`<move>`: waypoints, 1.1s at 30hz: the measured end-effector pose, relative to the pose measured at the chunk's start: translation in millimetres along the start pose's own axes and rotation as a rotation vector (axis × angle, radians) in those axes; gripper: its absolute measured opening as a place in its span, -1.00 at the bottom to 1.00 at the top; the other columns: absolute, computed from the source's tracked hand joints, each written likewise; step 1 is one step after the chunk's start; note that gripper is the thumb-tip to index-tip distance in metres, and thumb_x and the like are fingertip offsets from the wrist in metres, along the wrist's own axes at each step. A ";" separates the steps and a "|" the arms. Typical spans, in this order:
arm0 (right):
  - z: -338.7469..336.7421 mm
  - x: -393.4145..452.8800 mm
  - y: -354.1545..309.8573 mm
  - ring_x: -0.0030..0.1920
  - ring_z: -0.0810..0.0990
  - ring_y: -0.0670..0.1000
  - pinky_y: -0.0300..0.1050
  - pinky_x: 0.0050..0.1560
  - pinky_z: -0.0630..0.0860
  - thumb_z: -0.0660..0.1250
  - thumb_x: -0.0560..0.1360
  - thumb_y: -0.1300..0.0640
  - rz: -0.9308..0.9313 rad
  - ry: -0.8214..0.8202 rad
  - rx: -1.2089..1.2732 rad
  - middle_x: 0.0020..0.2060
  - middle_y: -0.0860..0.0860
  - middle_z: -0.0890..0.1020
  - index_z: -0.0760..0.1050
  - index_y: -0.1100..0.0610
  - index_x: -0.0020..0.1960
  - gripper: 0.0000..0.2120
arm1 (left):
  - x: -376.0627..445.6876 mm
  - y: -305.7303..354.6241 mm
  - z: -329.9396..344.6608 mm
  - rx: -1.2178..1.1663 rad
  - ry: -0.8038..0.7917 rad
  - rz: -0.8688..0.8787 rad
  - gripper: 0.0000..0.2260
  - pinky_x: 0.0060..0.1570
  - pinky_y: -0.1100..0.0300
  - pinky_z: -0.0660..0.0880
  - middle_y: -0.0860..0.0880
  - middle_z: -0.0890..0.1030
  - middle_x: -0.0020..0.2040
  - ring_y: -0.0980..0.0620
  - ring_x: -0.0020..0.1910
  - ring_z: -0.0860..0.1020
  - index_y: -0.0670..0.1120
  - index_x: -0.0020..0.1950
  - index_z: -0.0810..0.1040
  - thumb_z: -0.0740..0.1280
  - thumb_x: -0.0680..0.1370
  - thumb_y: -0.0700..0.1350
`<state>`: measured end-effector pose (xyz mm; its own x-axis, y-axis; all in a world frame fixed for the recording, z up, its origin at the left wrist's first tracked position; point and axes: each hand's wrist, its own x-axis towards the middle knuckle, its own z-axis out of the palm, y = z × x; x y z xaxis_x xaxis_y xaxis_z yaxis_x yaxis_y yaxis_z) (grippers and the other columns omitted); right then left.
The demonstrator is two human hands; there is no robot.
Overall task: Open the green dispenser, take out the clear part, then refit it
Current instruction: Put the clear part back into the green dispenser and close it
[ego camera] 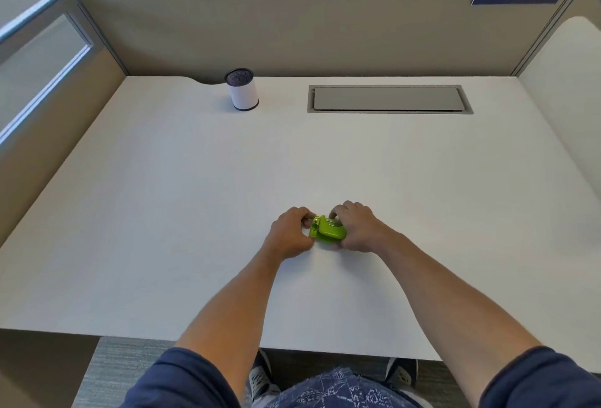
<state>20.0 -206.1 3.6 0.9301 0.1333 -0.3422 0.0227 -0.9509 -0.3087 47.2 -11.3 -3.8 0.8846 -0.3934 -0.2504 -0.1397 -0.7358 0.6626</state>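
Partitioned pale worktop (195,212): the green dispenser (328,229) lies near its front middle, long axis running left to right. Left hand (290,235) pinches its left end, right hand (357,228) clasps the body, both equally close.

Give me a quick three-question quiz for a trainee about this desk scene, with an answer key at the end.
1. True or false: both hands touch the green dispenser.
2. Which hand covers the dispenser's wider, rounded end? A) left hand B) right hand C) neither
3. Fill in: the white cylindrical container stands to the ____ of the grey cable hatch, as the camera sees it.

Key: 1 true. 2 B; the left hand pinches the narrow end. 3 left. Whether the clear part is out yet cannot be told from this view.
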 end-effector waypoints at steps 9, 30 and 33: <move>2.0 -3.9 16.7 0.18 0.38 0.00 -0.11 0.18 0.42 0.61 0.32 0.00 -0.052 0.003 0.197 0.10 -0.06 0.38 0.47 0.01 0.26 -0.42 | 11.6 -1.1 -4.8 -0.317 0.000 -0.146 -0.81 0.04 0.24 0.52 -0.09 0.70 0.00 0.07 -0.09 0.59 -0.16 0.13 0.68 0.39 0.54 -0.27; -36.2 -7.5 31.7 -0.10 0.73 0.03 -0.02 0.06 0.69 0.48 0.45 0.34 -0.004 0.260 1.092 -0.04 0.12 0.77 0.69 0.08 0.08 -0.74 | 28.8 15.5 -10.0 -0.896 0.099 -0.273 -0.80 -0.17 0.18 0.67 -0.20 0.68 -0.10 -0.05 -0.16 0.70 -0.24 0.04 0.60 0.21 0.59 -0.40; -36.5 -6.2 31.0 -0.13 0.74 0.04 -0.02 0.05 0.69 0.49 0.48 0.30 0.026 0.254 1.039 -0.13 0.16 0.78 0.71 0.12 0.04 -0.83 | 27.9 14.1 -8.4 -0.907 0.116 -0.291 -0.80 -0.17 0.18 0.67 -0.22 0.67 -0.09 -0.05 -0.17 0.70 -0.31 0.11 0.59 0.21 0.59 -0.41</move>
<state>28.3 -246.6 28.5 0.9777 -0.0597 -0.2016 -0.2100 -0.2329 -0.9496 73.7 -28.0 4.5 0.8754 -0.1700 -0.4526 0.4474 -0.0700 0.8916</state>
